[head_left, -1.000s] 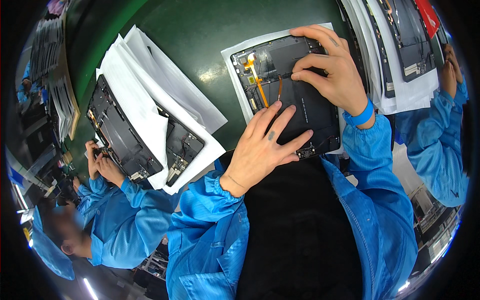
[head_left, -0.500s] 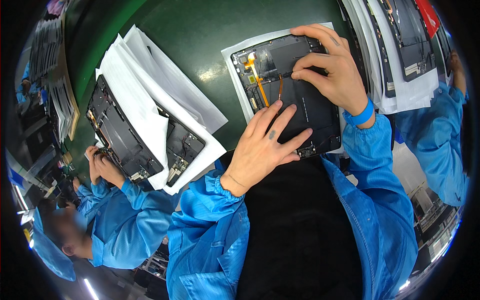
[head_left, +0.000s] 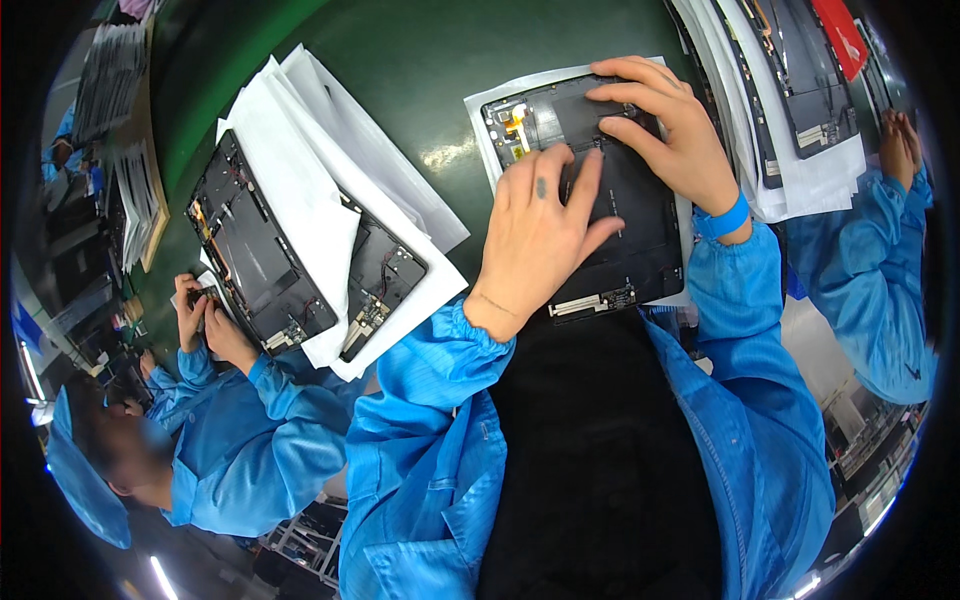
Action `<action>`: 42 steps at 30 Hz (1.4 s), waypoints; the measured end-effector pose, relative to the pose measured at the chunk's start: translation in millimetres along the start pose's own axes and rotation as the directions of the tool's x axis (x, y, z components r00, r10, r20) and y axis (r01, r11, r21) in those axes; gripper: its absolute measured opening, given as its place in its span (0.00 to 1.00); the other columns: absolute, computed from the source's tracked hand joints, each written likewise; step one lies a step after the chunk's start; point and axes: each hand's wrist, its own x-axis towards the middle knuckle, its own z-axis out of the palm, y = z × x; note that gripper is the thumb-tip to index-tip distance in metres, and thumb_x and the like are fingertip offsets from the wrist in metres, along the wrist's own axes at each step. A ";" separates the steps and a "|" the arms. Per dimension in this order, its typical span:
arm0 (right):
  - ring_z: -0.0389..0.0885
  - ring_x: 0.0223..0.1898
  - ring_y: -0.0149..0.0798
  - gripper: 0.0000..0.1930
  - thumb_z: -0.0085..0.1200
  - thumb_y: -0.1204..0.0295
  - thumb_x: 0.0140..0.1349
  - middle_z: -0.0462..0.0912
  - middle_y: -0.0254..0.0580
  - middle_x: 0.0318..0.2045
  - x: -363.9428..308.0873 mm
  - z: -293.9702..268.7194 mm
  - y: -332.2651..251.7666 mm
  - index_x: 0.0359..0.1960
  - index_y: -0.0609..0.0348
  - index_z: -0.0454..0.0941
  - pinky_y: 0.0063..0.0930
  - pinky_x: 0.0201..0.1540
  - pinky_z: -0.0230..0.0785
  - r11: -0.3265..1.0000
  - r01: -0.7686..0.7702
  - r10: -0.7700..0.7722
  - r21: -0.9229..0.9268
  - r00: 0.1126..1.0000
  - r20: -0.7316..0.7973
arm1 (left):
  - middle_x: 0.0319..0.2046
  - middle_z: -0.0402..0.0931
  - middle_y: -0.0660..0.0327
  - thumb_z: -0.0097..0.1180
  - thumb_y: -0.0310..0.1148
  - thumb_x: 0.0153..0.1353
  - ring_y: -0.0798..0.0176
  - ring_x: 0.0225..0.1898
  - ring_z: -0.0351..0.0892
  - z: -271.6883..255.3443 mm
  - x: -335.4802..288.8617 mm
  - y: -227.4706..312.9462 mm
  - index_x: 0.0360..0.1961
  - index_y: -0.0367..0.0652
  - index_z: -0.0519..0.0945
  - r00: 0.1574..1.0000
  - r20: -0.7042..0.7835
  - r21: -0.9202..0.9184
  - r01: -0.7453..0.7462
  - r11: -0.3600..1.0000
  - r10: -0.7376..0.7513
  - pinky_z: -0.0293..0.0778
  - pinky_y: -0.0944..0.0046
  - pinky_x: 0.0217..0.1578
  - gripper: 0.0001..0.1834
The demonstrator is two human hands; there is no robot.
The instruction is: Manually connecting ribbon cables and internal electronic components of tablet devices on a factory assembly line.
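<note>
A black tablet-like housing [head_left: 640, 250], its inside facing up, lies on a white sheet [head_left: 478, 115] in front of me. At its upper left a short stretch of orange ribbon cable [head_left: 516, 120] shows. My left hand [head_left: 530, 225] rests over the left and middle of the housing, thumb and forefinger spread, hiding the rest of the cable. On the upper right edge lies my right hand [head_left: 675, 130], its fingers apart and thumb over the panel. I see nothing held in either hand.
To the left, more open housings [head_left: 255, 250] lie layered with white sheets [head_left: 300, 160]. Another interleaved stack [head_left: 810, 170] stands at the right, near a red item [head_left: 840, 38]. A co-worker's hands [head_left: 212, 325] work at the left; another person's blue sleeve [head_left: 850, 270] is at the right.
My left hand has slid up the housing and covers more of the orange cable. The right hand's thumb and forefinger pinch has opened. The view has shifted slightly.
</note>
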 end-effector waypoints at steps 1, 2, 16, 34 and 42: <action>0.72 0.73 0.50 0.22 0.76 0.64 0.56 0.82 0.37 0.67 0.2 -2.1 1.9 0.55 0.45 0.90 0.46 0.71 0.62 0.999 -0.005 0.005 0.045 1.000 0.006 | 0.58 0.73 0.50 0.77 0.43 0.59 0.43 0.58 0.73 -4.4 0.3 0.8 0.62 0.43 0.83 0.997 -0.077 -0.011 0.005 1.000 -0.006 0.74 0.46 0.56 0.31; 0.72 0.73 0.50 0.24 0.77 0.64 0.55 0.81 0.37 0.68 0.4 -2.2 -0.3 0.56 0.45 0.89 0.46 0.71 0.62 0.999 0.031 -0.031 0.007 0.999 0.018 | 0.55 0.76 0.51 0.77 0.40 0.60 0.44 0.56 0.75 -10.8 -2.4 2.4 0.58 0.41 0.85 0.988 -0.155 -0.023 0.009 1.000 -0.012 0.75 0.47 0.53 0.27; 0.76 0.70 0.51 0.19 0.75 0.63 0.58 0.81 0.39 0.65 -7.0 3.3 -17.3 0.50 0.50 0.88 0.46 0.65 0.66 0.962 0.132 -0.150 -0.241 0.987 -0.061 | 0.60 0.80 0.55 0.63 0.28 0.69 0.57 0.61 0.77 33.9 -151.1 -23.9 0.67 0.32 0.75 0.736 0.577 -0.798 0.600 -0.056 -0.354 0.72 0.58 0.63 0.27; 0.81 0.31 0.34 0.17 0.73 0.82 0.56 0.82 0.41 0.53 -142.5 -135.1 -39.5 0.48 0.62 0.89 0.30 0.39 0.75 0.920 -0.341 0.264 -0.192 0.903 -0.340 | 0.54 0.83 0.59 0.63 0.28 0.70 0.67 0.50 0.81 -90.6 -82.9 8.1 0.67 0.33 0.77 0.907 0.085 -0.923 0.228 0.311 -0.411 0.76 0.65 0.53 0.25; 0.83 0.31 0.34 0.10 0.70 0.81 0.60 0.84 0.41 0.56 -129.6 -146.9 -32.0 0.43 0.63 0.89 0.31 0.40 0.77 0.932 -0.270 0.192 -0.242 0.933 -0.304 | 0.52 0.82 0.58 0.59 0.31 0.73 0.68 0.50 0.79 -161.0 -137.4 -53.4 0.65 0.32 0.76 0.593 -0.329 -0.809 0.224 0.543 -0.735 0.74 0.65 0.55 0.23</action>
